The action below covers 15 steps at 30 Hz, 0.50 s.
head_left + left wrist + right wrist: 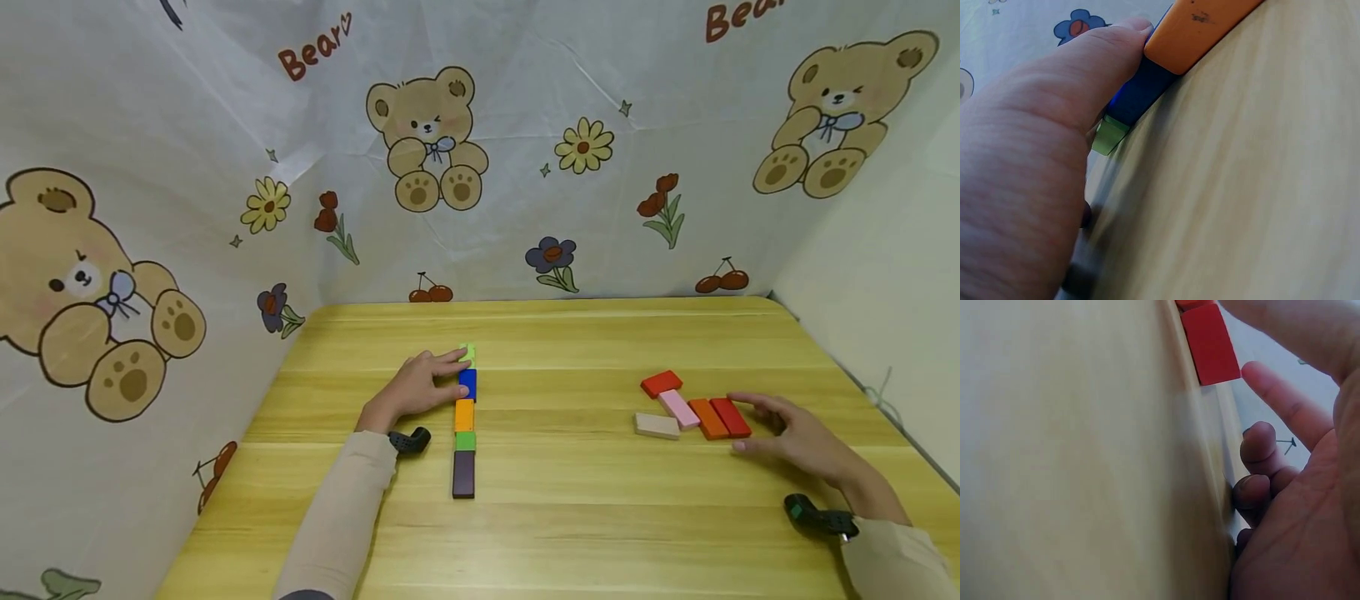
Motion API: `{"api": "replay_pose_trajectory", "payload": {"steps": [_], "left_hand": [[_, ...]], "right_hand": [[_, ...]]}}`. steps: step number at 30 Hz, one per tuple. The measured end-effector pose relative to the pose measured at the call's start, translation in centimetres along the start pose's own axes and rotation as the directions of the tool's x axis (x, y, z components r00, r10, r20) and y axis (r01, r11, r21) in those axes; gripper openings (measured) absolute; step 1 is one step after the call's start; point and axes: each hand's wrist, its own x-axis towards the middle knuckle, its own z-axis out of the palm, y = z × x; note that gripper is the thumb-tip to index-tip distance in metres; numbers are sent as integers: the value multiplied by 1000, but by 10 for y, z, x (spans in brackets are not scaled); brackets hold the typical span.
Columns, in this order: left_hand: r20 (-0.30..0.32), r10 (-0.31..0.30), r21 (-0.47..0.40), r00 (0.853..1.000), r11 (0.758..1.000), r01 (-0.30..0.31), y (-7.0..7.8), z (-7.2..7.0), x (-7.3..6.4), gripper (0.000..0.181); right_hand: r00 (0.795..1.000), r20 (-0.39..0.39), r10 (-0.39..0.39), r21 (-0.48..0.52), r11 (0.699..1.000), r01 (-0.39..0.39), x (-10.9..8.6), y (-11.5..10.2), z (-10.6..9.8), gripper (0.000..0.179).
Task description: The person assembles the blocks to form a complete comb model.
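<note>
A straight row of blocks runs down the left-middle of the table: light green (pixel 470 353), blue (pixel 468 383), orange (pixel 465 414), green (pixel 465 441) and dark brown (pixel 463 475). My left hand (pixel 417 385) lies along its left side, thumb touching the blue block and fingertips over the light green one. On the right, my right hand (pixel 806 437) spreads thumb and index finger around the near and far ends of a red block (pixel 731 417). The right wrist view shows that red block (pixel 1212 345) with the index fingertip close to its corner.
Beside the red block lies an orange-red block (pixel 708 418). Left of these are a pink block (pixel 678 409), another red block (pixel 662 384) and a beige block (pixel 657 426). A bear-printed cloth (pixel 502 250) hangs behind the wooden table (pixel 570 542).
</note>
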Motion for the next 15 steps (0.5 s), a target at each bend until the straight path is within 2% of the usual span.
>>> {"api": "replay_pose_trajectory", "payload": {"steps": [7,15], "left_hand": [[9,-3,-3,1000,1000,3,-1,0,-1,64],[-1,-1,-19,1000,1000,1,1,-2,-1,63]], "right_hand": [[999,45,-23,14,1000,22,6,2,-1,75],[1000,28,-5,-16,1000,6,11,6,-1,76]]}}
